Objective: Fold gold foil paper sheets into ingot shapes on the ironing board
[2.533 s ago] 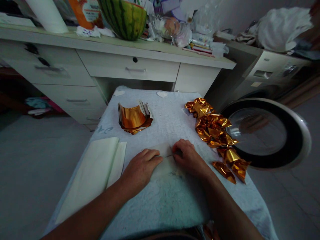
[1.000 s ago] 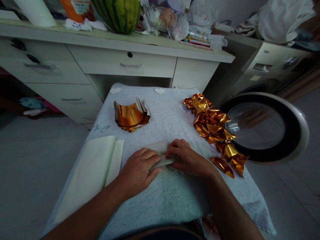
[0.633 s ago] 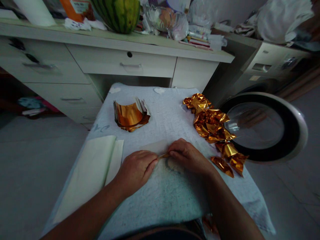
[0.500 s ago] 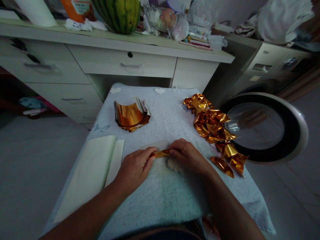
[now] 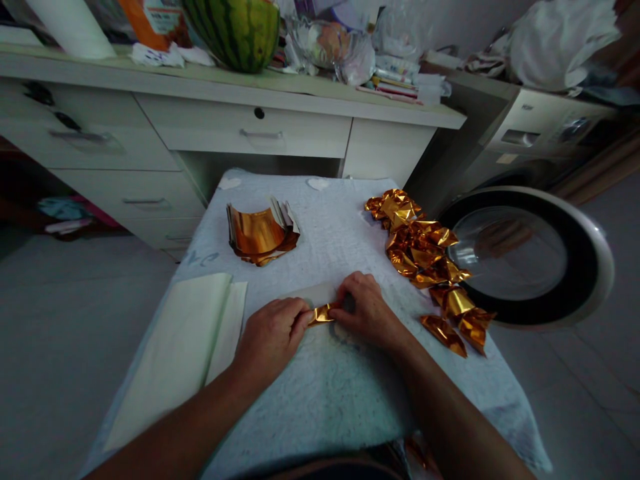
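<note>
Between my two hands, a small rolled piece of gold foil [image 5: 321,314] is held low over the cloth-covered table [image 5: 320,387]. My left hand [image 5: 275,333] pinches its left end, and the fingers of my right hand [image 5: 364,308] close on its right end. A pale flat sheet [image 5: 315,293] lies just behind the foil, partly hidden by my hands. Further back on the left stands a curved stack of gold foil sheets [image 5: 257,233]. Several crumpled, folded gold foil pieces [image 5: 420,250] lie along the table's right side.
White paper sheets [image 5: 173,347] lie at the table's left edge. Behind is a white counter [image 5: 300,100] with drawers, holding a watermelon [image 5: 235,33] and plastic bags. A washing machine's open round door [image 5: 525,253] stands close to the table's right edge.
My right hand has shifted slightly left, nearer my left hand, and its fingers are more bent. Less of the foil shows between my hands, and it looks brighter.
</note>
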Available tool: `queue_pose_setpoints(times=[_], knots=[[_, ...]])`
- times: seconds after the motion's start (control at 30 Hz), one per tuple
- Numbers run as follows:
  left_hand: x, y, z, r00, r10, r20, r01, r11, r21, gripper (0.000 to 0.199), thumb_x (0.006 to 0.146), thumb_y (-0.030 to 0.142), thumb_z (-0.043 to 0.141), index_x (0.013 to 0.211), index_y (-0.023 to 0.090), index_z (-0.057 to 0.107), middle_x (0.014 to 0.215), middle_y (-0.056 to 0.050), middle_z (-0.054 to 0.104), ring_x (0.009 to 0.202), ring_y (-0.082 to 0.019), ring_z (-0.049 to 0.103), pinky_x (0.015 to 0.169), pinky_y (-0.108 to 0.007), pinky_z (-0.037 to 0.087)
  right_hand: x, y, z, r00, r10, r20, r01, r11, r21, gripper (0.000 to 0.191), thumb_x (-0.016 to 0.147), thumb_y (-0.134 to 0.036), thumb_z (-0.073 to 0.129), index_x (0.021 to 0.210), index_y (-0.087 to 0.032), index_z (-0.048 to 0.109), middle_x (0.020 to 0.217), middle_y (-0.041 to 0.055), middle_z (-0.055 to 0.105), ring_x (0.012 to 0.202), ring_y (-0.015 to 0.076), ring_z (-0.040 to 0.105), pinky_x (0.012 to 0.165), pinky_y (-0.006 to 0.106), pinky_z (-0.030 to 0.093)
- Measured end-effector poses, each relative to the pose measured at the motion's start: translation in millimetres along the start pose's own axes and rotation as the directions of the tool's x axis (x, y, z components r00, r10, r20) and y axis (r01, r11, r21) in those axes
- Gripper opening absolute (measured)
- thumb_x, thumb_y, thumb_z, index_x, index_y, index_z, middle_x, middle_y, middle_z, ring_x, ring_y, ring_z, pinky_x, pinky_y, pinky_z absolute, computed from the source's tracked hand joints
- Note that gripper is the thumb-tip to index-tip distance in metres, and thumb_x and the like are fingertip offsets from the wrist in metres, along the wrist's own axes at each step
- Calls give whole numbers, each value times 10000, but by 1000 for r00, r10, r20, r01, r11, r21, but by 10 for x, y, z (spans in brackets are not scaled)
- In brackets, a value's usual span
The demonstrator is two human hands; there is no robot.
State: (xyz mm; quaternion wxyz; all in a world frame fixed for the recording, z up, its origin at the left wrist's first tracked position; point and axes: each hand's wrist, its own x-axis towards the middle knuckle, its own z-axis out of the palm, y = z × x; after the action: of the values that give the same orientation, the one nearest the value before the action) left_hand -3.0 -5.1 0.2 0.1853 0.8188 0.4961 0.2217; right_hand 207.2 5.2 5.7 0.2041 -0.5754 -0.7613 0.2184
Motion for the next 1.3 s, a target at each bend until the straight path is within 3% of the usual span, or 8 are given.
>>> queue_pose_setpoints(times=[0.1, 0.4, 0.67, 0.73, 0.87, 0.97, 1.1, 1.3], knots=[[-3, -31, 39, 1000, 25, -9, -25, 999, 27, 126, 934, 220, 517, 835, 202, 592, 790, 4, 637, 743, -179, 613, 682, -298, 436, 2, 19, 26, 997, 64, -43, -66, 997, -37, 257, 734, -305, 782, 912, -196, 631, 1014, 56, 561, 974, 236, 465, 848, 372, 356], [10, -60, 63, 999, 39, 24, -41, 995, 93, 122, 916, 158, 531, 807, 196, 572, 827, -5, 574, 744, -174, 588, 670, -295, 445, 11, -27, 101, 989, 124, -76, -127, 991, -42, 179, 749, -292, 745, 876, -215, 645, 1024, 42, 553, 1003, 239, 450, 867, 379, 341], [28, -71, 71, 999, 24, 42, -26, 999, 44, 95, 899, 150, 536, 828, 210, 557, 854, -3, 567, 789, -181, 587, 703, -316, 473, 34, -81, 86, 985, 160, -63, -157, 986, 53, 164, 723, -205, 759, 825, -204, 631, 1026, 28, 569, 1001, 225, 453, 853, 360, 326], [32, -66, 72, 1000, 11, 18, -12, 1000, 6, 102, 883, 136, 535, 932, 220, 566, 948, -17, 589, 847, -187, 602, 736, -326, 493, 33, -101, 64, 987, 153, -51, -149, 985, 83, 149, 731, -165, 741, 815, -201, 623, 1013, 24, 580, 1000, 219, 458, 850, 353, 321], [40, -73, 85, 999, -9, -52, 7, 999, -41, 466, 854, 114, 535, 1293, 240, 441, 1316, -93, 526, 1049, -226, 597, 828, -370, 518, 27, -123, 38, 993, 115, -18, -112, 987, 119, 140, 747, -111, 701, 795, -195, 600, 946, 17, 615, 978, 215, 475, 834, 347, 312], [49, -86, 91, 998, -5, -60, 4, 1000, -4, 566, 847, 125, 567, 1373, 228, 385, 1321, -111, 559, 1108, -274, 550, 888, -428, 490, 27, -116, 38, 996, 90, 3, -90, 988, 126, 143, 750, -97, 686, 760, -194, 582, 862, 10, 631, 923, 208, 492, 806, 337, 309], [58, -70, 73, 997, -20, -75, 24, 998, 57, 518, 836, 145, 611, 1323, 238, 458, 1143, -79, 655, 1015, -294, 513, 871, -463, 438, 20, -104, 41, 996, 92, 18, -93, 988, 121, 148, 757, -103, 680, 774, -193, 564, 793, -5, 617, 848, 184, 511, 782, 322, 314], [61, -12, 25, 996, -17, -84, 24, 996, 85, 228, 823, 133, 624, 1023, 236, 585, 1046, -46, 667, 1031, -296, 463, 880, -455, 357, 9, -78, 55, 997, 71, 8, -72, 986, 150, 283, 742, -93, 698, 988, -207, 613, 790, -32, 630, 821, 164, 525, 786, 316, 309]])
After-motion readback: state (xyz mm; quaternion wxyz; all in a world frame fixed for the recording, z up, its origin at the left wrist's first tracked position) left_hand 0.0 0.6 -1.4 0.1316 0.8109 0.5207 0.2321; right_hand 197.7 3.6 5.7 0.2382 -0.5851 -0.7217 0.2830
